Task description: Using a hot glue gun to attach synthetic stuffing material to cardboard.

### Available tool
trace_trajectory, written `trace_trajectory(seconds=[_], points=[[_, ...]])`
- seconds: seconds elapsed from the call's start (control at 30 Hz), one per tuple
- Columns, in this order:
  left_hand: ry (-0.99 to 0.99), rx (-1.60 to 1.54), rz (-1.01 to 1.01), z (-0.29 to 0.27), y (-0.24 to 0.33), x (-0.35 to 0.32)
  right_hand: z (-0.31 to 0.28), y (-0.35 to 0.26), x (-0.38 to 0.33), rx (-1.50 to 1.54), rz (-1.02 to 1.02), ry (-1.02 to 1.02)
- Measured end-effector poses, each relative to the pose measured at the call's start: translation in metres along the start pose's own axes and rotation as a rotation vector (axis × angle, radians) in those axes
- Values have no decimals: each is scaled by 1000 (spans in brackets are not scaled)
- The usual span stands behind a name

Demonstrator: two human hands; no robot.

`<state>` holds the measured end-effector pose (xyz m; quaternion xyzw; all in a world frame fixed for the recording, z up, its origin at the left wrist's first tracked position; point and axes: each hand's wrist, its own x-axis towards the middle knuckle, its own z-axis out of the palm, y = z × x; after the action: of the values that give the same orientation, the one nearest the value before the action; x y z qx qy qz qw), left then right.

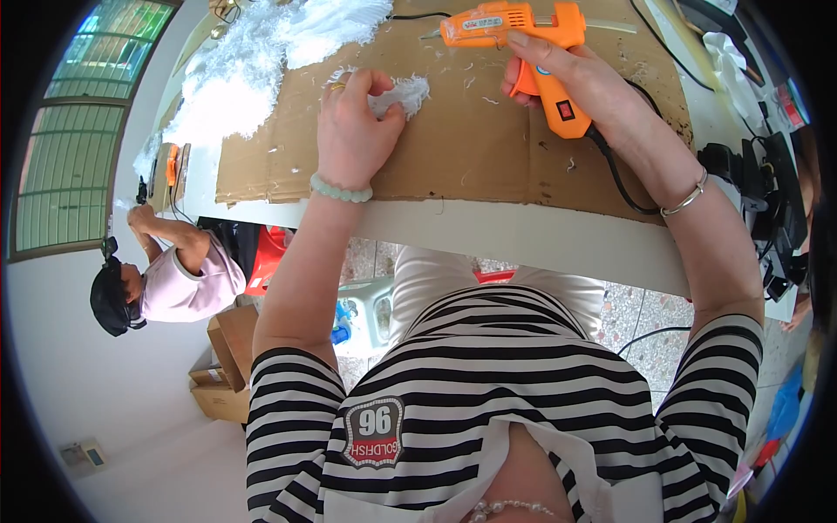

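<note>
1. Nearest to me is my striped shirt, at 6 o'clock.
2. My left hand pinches a white feather tuft against the cardboard sheet.
3. My right hand, at 1 o'clock, is wrapped around the orange glue gun, nozzle pointing to 9 o'clock.
4. Loose white feathers are piled at 11 o'clock.
5. Another person sits at 9 o'clock.

Feather tuft on cardboard sheet, glue gun right, feather pile left
</note>
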<state>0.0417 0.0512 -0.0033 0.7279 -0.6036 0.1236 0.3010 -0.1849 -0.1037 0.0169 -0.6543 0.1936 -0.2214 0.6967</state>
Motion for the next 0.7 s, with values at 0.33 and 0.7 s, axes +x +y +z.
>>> trace_trajectory(seconds=[0.33,0.7], points=[[57,-72,-14,-22,-5,-1,2,-2,-2,-14,15,21],[23,189,146,5,0,7,-1,-4,-2,-23,56,6]])
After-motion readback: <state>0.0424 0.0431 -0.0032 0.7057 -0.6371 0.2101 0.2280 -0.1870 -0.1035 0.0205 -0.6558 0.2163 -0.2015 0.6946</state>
